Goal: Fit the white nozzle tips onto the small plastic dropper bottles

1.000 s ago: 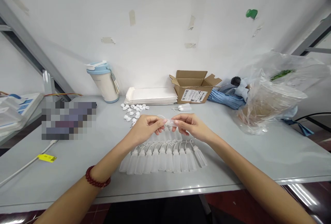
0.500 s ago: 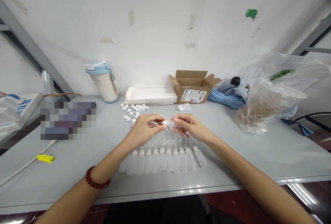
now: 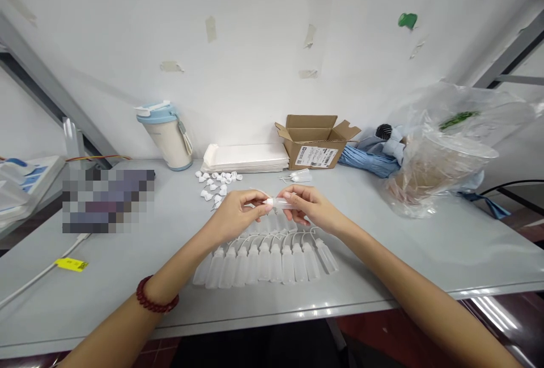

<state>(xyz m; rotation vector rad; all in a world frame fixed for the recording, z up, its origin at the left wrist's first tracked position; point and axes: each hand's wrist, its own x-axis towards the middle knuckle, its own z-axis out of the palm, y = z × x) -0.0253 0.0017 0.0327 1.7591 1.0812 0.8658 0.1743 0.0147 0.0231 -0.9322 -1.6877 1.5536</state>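
My right hand is closed around the body of a small translucent plastic bottle, held sideways above the table. At its neck end, my left hand pinches a white cap between thumb and fingers. The cap sits against the bottle's neck; how tightly cannot be seen. Below my hands lies a row of similar squeeze bottles with thin white tubes or straps at their tops. More bottles lie behind that row, partly hidden by my hands. Loose white caps are scattered beyond my left hand.
Behind my hands lie another small bottle, a stack of white envelopes and an open cardboard box. A tumbler and a blurred-out device stand left. Right are a blue umbrella and a plastic-wrapped tub.
Both hands stay on the bottle and cap, with only a slight shift of the fingers. The whole view has moved a little, so things appear slightly farther left.
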